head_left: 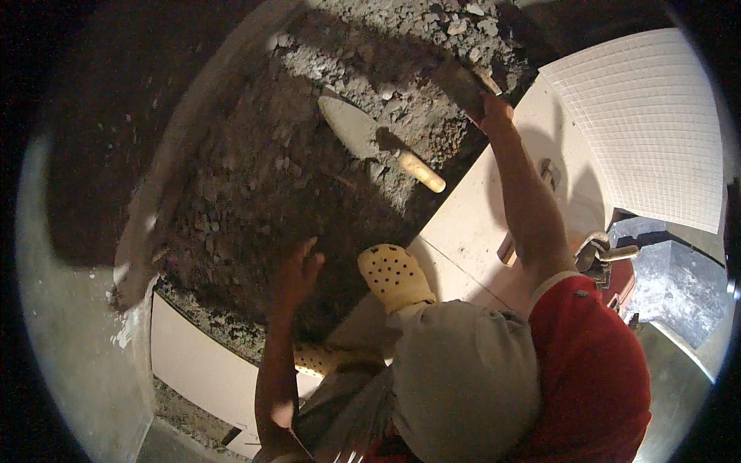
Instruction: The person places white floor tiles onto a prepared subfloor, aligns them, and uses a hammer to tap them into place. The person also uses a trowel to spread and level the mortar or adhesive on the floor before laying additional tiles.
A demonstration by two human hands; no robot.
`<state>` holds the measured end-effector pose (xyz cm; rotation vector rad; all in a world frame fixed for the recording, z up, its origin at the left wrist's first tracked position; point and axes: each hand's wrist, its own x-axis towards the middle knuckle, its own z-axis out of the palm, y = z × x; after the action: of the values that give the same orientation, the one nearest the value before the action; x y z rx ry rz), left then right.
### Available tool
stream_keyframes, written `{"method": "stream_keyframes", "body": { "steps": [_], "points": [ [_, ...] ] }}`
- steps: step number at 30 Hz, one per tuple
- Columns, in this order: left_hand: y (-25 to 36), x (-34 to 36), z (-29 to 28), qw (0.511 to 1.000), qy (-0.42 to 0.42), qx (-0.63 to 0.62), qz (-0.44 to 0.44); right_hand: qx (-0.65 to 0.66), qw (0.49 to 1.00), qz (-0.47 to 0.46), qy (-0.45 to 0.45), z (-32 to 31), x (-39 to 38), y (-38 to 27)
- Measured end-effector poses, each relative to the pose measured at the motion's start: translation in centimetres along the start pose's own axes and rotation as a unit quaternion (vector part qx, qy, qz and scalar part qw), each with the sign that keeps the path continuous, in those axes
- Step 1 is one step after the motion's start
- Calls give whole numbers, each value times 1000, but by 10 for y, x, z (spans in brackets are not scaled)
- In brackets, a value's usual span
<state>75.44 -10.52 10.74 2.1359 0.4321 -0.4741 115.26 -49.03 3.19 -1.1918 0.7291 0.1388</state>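
Observation:
My left hand (pixel 303 268) hangs over the dark, rough bed of soil and rubble (pixel 216 201), fingers loosely apart and nothing in them. At the upper right, my right hand (pixel 495 116) is closed on a wooden-handled tool (pixel 487 82), whose dark working end is hard to make out in shadow. Between my hands, a pointed trowel (pixel 347 123) lies on grey loose mortar, its wooden handle toward the right. A yellow perforated clog (pixel 394 274) on my foot rests at the edge of the pale tiles (pixel 455 247), just right of my left hand.
A large white grid-patterned tile (pixel 633 108) lies at the upper right. Below it are a tool with a light handle (pixel 616 255), a red object (pixel 621 289) and shiny grey pieces (pixel 671 285). More pale tile (pixel 193 339) borders the lower left beside a wall (pixel 69 324).

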Motion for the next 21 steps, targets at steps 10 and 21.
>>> {"method": "stream_keyframes", "body": {
  "steps": [10,21],
  "points": [
    [15,-5,-8,999,-14,9,-48,-33,963,-128,-235,22,-14,-70],
    [11,-3,-5,998,-36,-12,-56,-144,902,-217,-343,52,-1,-113]
  ]
}}
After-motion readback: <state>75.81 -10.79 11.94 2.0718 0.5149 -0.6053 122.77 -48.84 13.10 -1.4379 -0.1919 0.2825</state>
